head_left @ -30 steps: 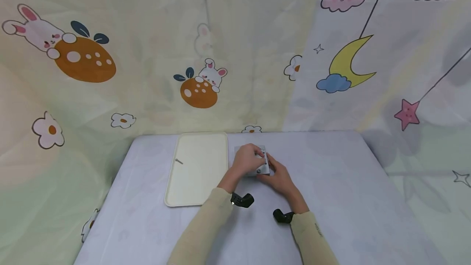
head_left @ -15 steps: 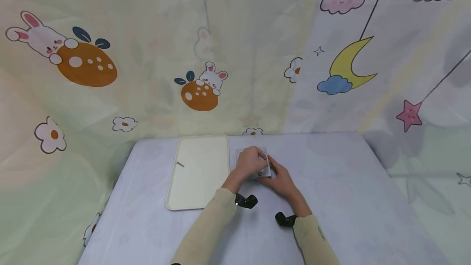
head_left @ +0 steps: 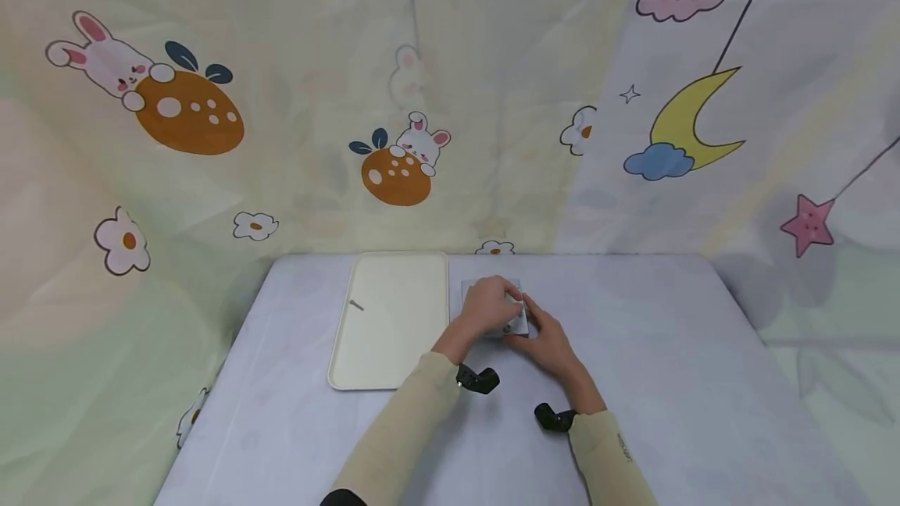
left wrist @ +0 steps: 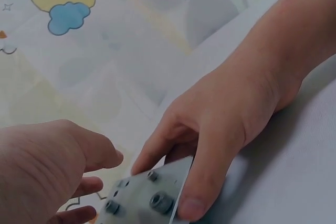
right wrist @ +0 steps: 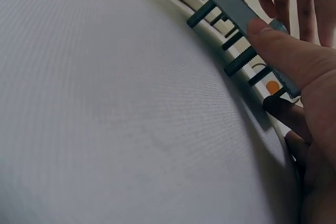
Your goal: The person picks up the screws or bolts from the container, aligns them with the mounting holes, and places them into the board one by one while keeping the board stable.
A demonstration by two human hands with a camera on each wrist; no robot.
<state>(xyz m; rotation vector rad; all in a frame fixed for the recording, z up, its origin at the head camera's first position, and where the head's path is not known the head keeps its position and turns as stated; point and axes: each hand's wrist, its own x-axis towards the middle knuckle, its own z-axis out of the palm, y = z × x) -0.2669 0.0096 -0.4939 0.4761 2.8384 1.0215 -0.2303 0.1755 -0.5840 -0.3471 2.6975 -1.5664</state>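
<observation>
A small grey plate [head_left: 518,327] with several bolts through it is held up at the middle of the table. In the right wrist view, threaded bolt shanks [right wrist: 241,61] stick out below the plate [right wrist: 223,1]. My right hand [head_left: 551,346] grips its right edge, thumb on the near side and fingers at the far edge. Over the plate hangs my left hand [head_left: 487,305], covering part of it. The left wrist view shows that hand [left wrist: 47,169] with fingers loosely bent and apart, nothing seen between them, near the bolt heads [left wrist: 161,202].
Left of the plate lies a cream tray [head_left: 394,334] with one small screw [head_left: 356,305] in it. A white cloth covers the table [head_left: 633,350]. Behind hangs a printed curtain [head_left: 492,100].
The head view has shifted slightly. My left hand stays over the plate, its fingers moving only a little, and my right hand keeps its grip on the edge.
</observation>
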